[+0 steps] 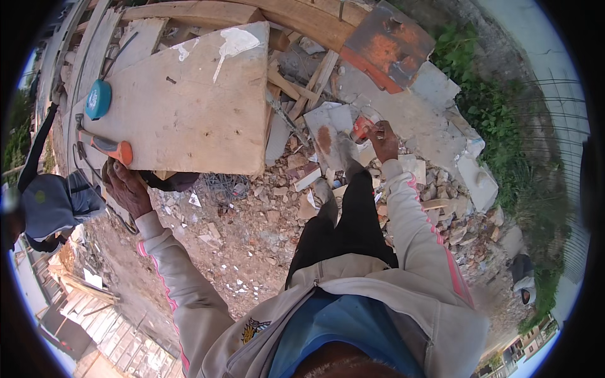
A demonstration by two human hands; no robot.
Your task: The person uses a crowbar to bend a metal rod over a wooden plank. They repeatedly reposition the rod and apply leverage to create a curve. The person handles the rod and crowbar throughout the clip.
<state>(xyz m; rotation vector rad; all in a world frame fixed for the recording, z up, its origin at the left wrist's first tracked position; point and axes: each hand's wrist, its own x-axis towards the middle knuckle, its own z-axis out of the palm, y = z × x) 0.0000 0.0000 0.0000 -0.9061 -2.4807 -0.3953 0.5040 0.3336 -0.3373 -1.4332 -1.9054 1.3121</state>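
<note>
My left hand [128,189] rests at the near edge of a wooden board [201,120], fingers stretched out, close to the butt of a hammer [107,146] with an orange and dark grey handle. Nothing shows in its grasp. Beyond the hammer lies a rounded teal tape measure [98,99]. A single nail [171,80] is on the board. Out to the right, over the rubble, my right hand [383,142] is closed on the rim of a small clear container with red on it [362,126]; its contents are hard to make out.
A rusty orange metal box [389,45] sits at the far right, by heavy timbers [302,22]. Broken masonry [277,208] and a wire tangle [224,186] cover the ground. A grey backpack [63,205] hangs at left. Green plants [498,132] line the wall.
</note>
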